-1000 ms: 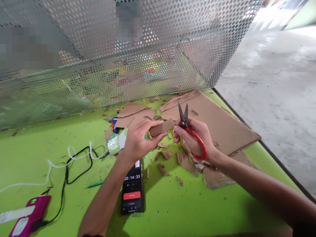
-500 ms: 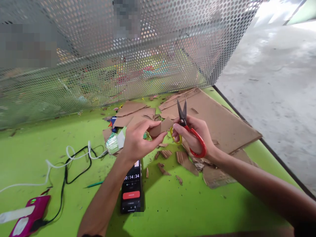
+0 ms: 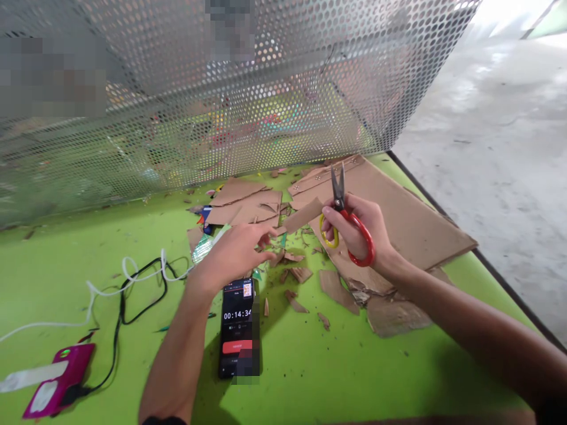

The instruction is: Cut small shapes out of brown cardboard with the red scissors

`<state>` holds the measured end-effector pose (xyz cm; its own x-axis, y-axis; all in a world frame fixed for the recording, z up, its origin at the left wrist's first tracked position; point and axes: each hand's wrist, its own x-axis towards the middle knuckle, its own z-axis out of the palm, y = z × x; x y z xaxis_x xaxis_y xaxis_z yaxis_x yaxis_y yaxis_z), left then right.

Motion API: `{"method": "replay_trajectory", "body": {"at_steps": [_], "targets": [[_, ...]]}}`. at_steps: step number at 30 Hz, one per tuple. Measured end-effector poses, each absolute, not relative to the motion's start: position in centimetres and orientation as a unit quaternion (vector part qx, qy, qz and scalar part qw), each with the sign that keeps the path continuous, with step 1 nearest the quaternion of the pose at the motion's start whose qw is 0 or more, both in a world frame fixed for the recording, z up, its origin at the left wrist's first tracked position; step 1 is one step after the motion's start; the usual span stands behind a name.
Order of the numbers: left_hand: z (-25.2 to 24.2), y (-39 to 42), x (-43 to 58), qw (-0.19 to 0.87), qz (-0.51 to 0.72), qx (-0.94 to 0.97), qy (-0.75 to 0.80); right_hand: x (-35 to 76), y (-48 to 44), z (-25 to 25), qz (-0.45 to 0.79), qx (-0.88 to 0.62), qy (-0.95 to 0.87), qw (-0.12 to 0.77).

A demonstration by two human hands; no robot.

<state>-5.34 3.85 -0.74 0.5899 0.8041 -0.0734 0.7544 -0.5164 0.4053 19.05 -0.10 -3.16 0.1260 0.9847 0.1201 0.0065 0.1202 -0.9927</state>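
Right hand (image 3: pixel 351 231) grips the scissors (image 3: pixel 339 203), with a cardboard strip (image 3: pixel 303 216) at its fingertips, past the phone (image 3: pixel 234 330) and to its right. Left hand (image 3: pixel 236 251) is loose, just past the phone's top.

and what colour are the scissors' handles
One red handle, one yellow handle; seen best in the head view.
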Motion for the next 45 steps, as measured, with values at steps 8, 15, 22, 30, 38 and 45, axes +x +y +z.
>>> {"method": "replay_trajectory", "body": {"at_steps": [8,15,22,30,38,45], "targets": [[-1.4,1.8,-2.4,0.302,-0.208,0.858,0.36,19.6,0.4,-3.0,0.43,-0.516,-0.483,0.562],[-3.8,0.4,-1.2,0.287,-0.186,0.884,0.32,19.9,0.7,-2.9,0.438,-0.501,-0.468,0.582],[-2.6,0.9,-0.9,0.278,-0.167,0.88,0.347,19.9,0.9,-3.0,0.441,-0.499,-0.466,0.582],[-0.7,1.1,-1.9,0.332,0.087,0.878,0.334,19.7,1.1,-3.7,0.434,-0.503,-0.463,0.587],[0.4,0.7,-2.4,0.19,0.307,0.881,0.305,19.2,0.6,-3.7,0.437,-0.496,-0.475,0.582],[-0.1,1.2,-2.2,0.046,0.402,0.85,0.338,18.4,-0.2,-3.6,0.452,-0.484,-0.463,0.589]]}}
